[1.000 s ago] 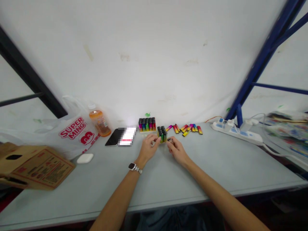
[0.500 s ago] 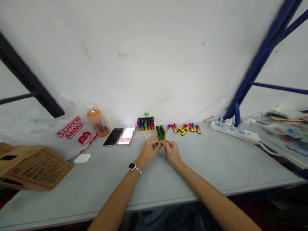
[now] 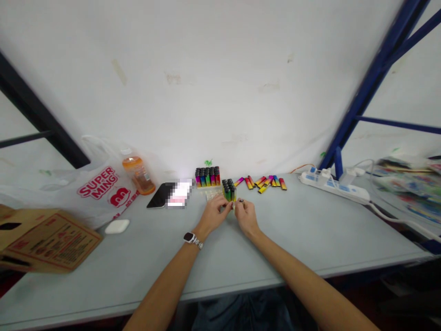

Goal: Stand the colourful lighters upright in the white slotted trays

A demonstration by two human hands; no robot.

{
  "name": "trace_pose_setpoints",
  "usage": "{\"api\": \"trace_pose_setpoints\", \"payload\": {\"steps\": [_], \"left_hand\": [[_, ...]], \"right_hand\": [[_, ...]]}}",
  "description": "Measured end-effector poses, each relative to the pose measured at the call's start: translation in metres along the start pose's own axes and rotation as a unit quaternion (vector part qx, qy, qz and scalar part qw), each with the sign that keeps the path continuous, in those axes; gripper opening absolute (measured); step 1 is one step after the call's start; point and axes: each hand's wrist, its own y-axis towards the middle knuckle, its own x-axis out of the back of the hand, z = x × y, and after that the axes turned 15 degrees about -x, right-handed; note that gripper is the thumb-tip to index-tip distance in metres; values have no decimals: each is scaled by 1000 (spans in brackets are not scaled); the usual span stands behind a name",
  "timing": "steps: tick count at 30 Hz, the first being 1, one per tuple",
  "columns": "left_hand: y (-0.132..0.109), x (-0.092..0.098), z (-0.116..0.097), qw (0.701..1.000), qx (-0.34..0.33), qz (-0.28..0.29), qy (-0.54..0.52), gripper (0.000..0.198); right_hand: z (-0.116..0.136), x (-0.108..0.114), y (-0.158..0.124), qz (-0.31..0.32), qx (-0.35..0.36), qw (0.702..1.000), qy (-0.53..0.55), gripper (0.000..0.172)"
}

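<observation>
The left hand (image 3: 214,215), curled nearly closed, sits at the near side of one upright cluster of green, black-topped plastic lighters (image 3: 228,190); the right hand (image 3: 245,216), likewise curled, sits just in front. What either grips, I cannot tell. Bracing the cluster left-handed should keep it upright. Left of it: one upright multicoloured lighter block (image 3: 207,177); right: roughly nine loose gradient-coloured lighters (image 3: 263,188).

Nearer than the hands (image 3: 247,219), bare table (image 3: 234,262) lay open between the forearms (image 3: 289,269); just beyond them, upright lighters (image 3: 228,191) blocked passage, with loose lighters (image 3: 264,188) farther right.
</observation>
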Motion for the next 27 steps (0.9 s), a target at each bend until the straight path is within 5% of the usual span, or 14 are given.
{"api": "trace_pose_setpoints", "payload": {"steps": [27], "left_hand": [[0, 1, -1, 1000, 3, 4, -6, 32]], "right_hand": [[-12, 2, 4, 33, 11, 998, 60, 47]]}}
